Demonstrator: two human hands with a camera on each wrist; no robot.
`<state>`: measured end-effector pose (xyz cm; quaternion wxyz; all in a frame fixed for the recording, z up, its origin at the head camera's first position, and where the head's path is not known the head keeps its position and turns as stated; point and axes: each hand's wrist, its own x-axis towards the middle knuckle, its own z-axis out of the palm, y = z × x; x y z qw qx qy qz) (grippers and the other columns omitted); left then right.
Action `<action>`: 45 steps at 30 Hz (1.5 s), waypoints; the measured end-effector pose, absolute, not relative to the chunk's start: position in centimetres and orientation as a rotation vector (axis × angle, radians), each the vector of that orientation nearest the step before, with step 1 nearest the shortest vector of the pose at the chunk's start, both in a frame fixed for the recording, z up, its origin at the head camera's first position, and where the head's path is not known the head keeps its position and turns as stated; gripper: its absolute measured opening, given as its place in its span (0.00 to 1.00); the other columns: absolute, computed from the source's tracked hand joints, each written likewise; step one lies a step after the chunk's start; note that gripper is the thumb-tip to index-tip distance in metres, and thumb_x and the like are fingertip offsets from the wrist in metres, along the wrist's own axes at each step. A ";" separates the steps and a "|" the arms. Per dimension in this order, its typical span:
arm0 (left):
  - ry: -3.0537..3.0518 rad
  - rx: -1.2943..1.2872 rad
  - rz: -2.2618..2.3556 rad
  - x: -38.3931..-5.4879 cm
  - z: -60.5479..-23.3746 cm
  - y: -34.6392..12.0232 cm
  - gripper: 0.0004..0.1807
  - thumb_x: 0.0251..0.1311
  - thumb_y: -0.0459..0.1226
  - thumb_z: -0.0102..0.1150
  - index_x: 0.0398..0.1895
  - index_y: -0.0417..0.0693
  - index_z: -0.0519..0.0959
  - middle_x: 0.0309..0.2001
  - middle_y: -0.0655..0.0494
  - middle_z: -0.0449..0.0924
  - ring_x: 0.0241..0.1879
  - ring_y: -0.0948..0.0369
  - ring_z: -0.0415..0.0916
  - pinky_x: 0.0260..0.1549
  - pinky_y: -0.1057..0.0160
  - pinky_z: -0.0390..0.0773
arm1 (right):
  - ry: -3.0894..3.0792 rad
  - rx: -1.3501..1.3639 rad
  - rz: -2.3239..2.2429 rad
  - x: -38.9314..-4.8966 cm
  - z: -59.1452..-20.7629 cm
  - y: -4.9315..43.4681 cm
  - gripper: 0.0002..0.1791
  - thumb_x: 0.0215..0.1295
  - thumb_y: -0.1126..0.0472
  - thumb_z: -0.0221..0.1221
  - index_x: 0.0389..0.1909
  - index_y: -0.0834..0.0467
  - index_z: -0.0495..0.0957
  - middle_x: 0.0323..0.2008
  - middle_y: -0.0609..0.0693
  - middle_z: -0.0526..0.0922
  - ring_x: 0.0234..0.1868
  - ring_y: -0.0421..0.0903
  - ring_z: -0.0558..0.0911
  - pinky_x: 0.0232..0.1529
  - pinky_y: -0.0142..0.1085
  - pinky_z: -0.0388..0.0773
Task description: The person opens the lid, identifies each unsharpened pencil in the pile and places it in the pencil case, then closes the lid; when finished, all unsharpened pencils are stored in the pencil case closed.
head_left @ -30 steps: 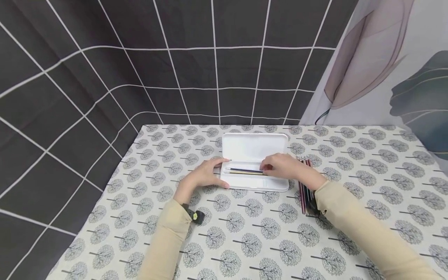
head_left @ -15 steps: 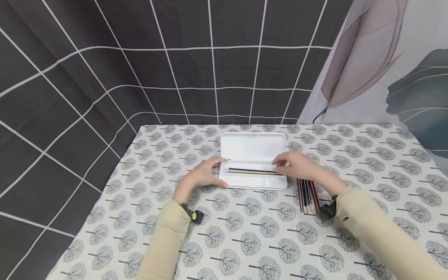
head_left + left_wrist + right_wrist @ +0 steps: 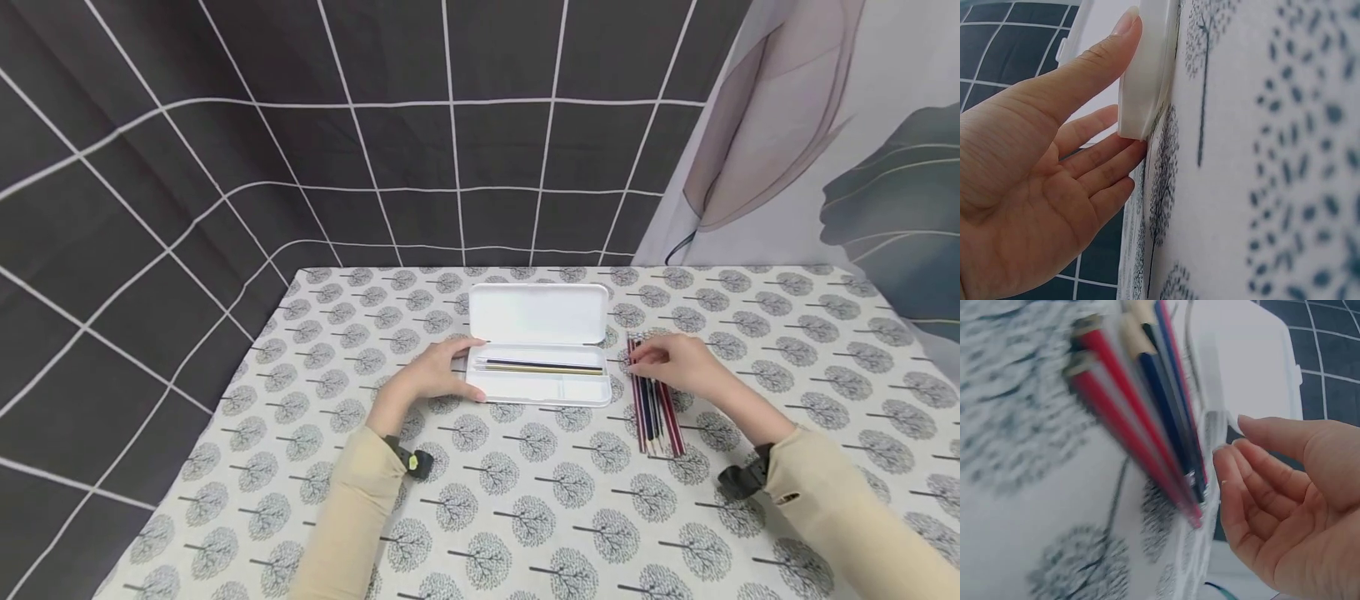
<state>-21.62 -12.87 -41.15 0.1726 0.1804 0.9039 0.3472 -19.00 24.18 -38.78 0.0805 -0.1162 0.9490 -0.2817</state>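
A white pencil case [image 3: 540, 390] lies with its lid [image 3: 538, 313] raised, a dark pencil [image 3: 540, 364] and a gold one [image 3: 540, 371] in its base. My left hand [image 3: 429, 372] holds the case's left end, thumb at the front corner and fingers at the back one; the left wrist view shows the thumb [image 3: 1100, 59] against its side. To the right of the case lies a bunch of red, dark and blue pencils [image 3: 654, 412]. My right hand [image 3: 678, 363] is over their far end, fingers loosely bent, with nothing between thumb and fingertips in the right wrist view.
A tree-patterned cloth [image 3: 525, 517] covers the table. Behind it hangs a dark curtain with a white grid [image 3: 405, 150], and a pale leaf-patterned curtain [image 3: 795, 125] hangs at the back right.
My right hand has let go of the pencil in the case and moved right, over to the bunch of pencils. The left hand stays at the case's left end.
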 end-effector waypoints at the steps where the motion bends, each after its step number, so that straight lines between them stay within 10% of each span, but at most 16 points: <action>1: 2.562 0.504 0.991 -21.6 -41.1 -12.9 0.50 0.33 0.47 0.77 0.66 0.55 0.65 0.67 0.51 0.62 0.67 0.52 0.57 0.66 0.49 0.57 | 2.835 -0.329 -0.832 -18.9 -38.9 24.3 0.18 0.57 0.54 0.63 0.43 0.62 0.81 0.32 0.50 0.83 0.34 0.46 0.80 0.39 0.44 0.78; 12: 2.568 0.516 0.994 -21.5 -41.2 -12.9 0.50 0.31 0.48 0.78 0.65 0.55 0.66 0.67 0.51 0.63 0.67 0.52 0.58 0.66 0.49 0.58 | 2.752 -0.150 -0.799 -19.3 -39.4 23.8 0.24 0.55 0.47 0.64 0.41 0.64 0.79 0.23 0.48 0.81 0.24 0.42 0.78 0.27 0.34 0.73; 32: 2.566 0.495 0.972 -21.5 -41.0 -12.7 0.50 0.32 0.48 0.78 0.65 0.56 0.65 0.67 0.52 0.63 0.67 0.52 0.58 0.66 0.49 0.58 | 2.786 -0.096 -0.764 -20.6 -39.7 22.7 0.21 0.55 0.54 0.60 0.07 0.56 0.70 0.07 0.42 0.63 0.13 0.39 0.60 0.15 0.30 0.59; 45: 2.571 0.483 0.974 -21.4 -40.9 -12.7 0.50 0.32 0.47 0.78 0.65 0.57 0.66 0.67 0.52 0.63 0.67 0.52 0.58 0.65 0.48 0.57 | 2.676 -0.157 -1.169 -20.7 -37.2 24.0 0.19 0.70 0.54 0.47 0.44 0.68 0.72 0.27 0.53 0.82 0.30 0.45 0.80 0.34 0.34 0.80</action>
